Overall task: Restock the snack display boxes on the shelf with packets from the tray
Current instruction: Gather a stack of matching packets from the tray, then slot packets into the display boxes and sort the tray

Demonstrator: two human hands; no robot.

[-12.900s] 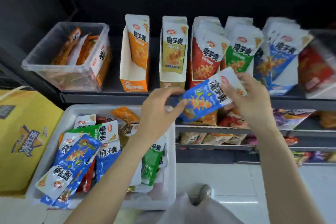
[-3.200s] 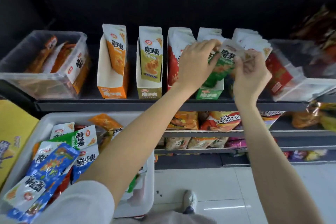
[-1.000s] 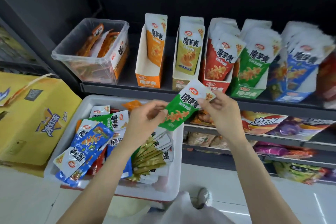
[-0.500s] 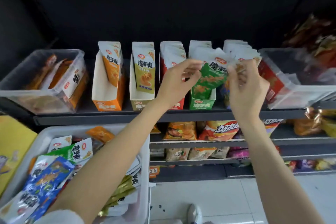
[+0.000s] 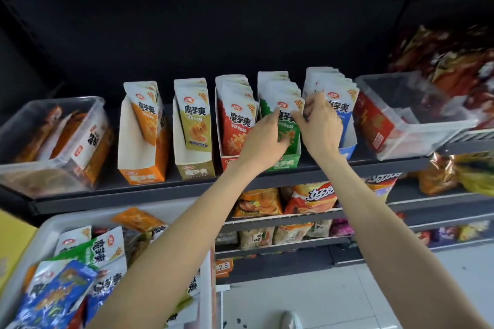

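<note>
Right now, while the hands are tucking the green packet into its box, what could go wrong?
1. The green box already looks full, so the green packet in the grip of the left hand and right hand might crumple or stick out.
2. The right hand brushes the blue packets next door and could knock them crooked.
3. The tray sits under the left forearm; pulling back carelessly might bump packets out.
</note>
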